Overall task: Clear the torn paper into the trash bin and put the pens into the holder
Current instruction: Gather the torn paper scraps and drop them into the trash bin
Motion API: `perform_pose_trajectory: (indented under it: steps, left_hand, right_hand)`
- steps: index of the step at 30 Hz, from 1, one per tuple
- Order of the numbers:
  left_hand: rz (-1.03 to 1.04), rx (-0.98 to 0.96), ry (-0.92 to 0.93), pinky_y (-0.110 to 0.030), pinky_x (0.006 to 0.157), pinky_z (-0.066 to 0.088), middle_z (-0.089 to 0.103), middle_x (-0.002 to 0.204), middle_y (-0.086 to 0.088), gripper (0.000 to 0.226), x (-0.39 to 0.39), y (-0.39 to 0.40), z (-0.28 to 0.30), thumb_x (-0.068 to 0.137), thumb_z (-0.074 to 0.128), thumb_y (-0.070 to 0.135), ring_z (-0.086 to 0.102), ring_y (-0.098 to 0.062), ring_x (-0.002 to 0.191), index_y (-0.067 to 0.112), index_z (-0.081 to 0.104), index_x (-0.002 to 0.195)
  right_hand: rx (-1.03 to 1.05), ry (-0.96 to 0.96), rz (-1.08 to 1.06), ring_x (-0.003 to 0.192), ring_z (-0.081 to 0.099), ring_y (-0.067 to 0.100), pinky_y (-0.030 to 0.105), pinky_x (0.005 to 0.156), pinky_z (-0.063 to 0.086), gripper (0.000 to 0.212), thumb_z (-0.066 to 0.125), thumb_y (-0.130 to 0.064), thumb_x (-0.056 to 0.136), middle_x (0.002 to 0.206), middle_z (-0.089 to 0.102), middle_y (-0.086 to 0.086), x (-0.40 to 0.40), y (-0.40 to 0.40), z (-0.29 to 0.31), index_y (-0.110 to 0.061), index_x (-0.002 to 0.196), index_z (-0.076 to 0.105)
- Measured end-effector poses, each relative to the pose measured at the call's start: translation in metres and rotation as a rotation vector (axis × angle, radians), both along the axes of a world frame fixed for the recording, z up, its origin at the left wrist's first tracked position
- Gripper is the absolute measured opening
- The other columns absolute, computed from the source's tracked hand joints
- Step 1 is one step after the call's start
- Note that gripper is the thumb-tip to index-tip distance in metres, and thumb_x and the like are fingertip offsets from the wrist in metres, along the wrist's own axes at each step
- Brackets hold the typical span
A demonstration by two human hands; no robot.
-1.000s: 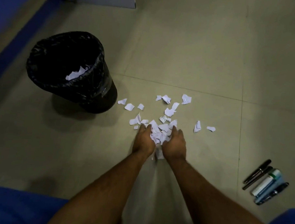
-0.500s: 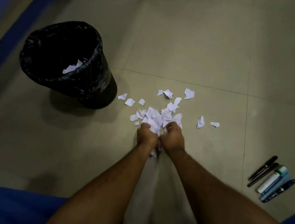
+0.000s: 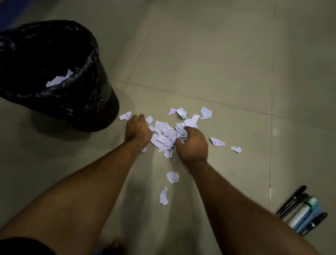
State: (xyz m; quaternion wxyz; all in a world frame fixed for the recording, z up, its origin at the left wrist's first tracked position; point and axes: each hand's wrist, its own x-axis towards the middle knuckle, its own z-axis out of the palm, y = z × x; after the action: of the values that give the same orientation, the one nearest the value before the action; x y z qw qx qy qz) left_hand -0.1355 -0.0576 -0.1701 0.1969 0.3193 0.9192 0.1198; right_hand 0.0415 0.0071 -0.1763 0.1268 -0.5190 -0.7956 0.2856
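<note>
Between the left hand and right hand, both cupped loosely apart, sits the heap of torn white paper scraps, so I'd squeeze inward before lifting.

From where I stand, faint printed lines show on the torn paper scraps, but no word is legible.
</note>
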Motion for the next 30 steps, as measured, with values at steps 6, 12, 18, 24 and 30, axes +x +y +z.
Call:
perform_pose_trajectory:
  steps: [6, 12, 18, 24, 30]
  left_hand:
    - [-0.187, 0.291, -0.21, -0.03, 0.105, 0.039, 0.057, 0.136, -0.003, 0.042, 0.034, 0.01, -0.003, 0.091, 0.039, 0.009, 0.053, -0.022, 0.123, 0.018, 0.06, 0.127]
    - [-0.181, 0.06, 0.074, -0.039, 0.113, 0.029, 0.031, 0.154, -0.017, 0.059, 0.014, 0.027, -0.005, 0.088, 0.042, 0.002, 0.033, -0.035, 0.14, 0.01, 0.036, 0.147]
    - [-0.396, 0.175, -0.216, -0.034, 0.117, 0.027, 0.036, 0.154, -0.011, 0.065, 0.028, 0.061, -0.005, 0.087, 0.052, 0.009, 0.033, -0.028, 0.142, 0.011, 0.032, 0.149]
    - [-0.713, -0.087, -0.109, -0.046, 0.114, 0.031, 0.029, 0.158, -0.007, 0.082, 0.046, 0.082, 0.006, 0.079, 0.05, 0.051, 0.026, -0.028, 0.146, 0.025, 0.024, 0.153]
    - [-0.729, 0.111, 0.004, -0.041, 0.105, 0.041, 0.052, 0.141, -0.005, 0.064, 0.085, 0.034, 0.002, 0.081, 0.046, 0.05, 0.049, -0.026, 0.13, 0.021, 0.047, 0.139]
  right_hand:
    - [0.179, -0.05, -0.062, 0.109, 0.056, 0.039, 0.045, 0.094, 0.047, 0.059, 0.061, -0.033, 0.072, 0.114, 0.062, 0.016, 0.015, 0.035, -0.011, -0.005, 0.123, 0.057]
    - [0.028, -0.205, 0.02, 0.148, 0.02, 0.036, 0.042, 0.12, 0.019, 0.081, 0.058, -0.044, 0.09, 0.159, 0.024, 0.02, -0.002, 0.078, -0.009, -0.003, 0.152, 0.025]
    - [0.024, -0.186, 0.225, 0.122, 0.054, 0.036, 0.042, 0.1, 0.045, 0.047, 0.046, -0.035, 0.093, 0.131, 0.059, 0.017, -0.001, 0.067, -0.006, -0.008, 0.13, 0.055]
    - [0.052, -0.452, -0.07, 0.143, 0.028, 0.039, 0.052, 0.113, 0.024, 0.07, 0.042, -0.05, 0.094, 0.154, 0.034, 0.02, 0.048, 0.071, -0.009, -0.007, 0.148, 0.034]
    - [-0.105, 0.015, 0.071, 0.148, 0.027, 0.026, 0.037, 0.12, 0.023, 0.061, 0.042, -0.038, 0.099, 0.158, 0.031, 0.011, 0.069, 0.023, -0.001, -0.01, 0.152, 0.03]
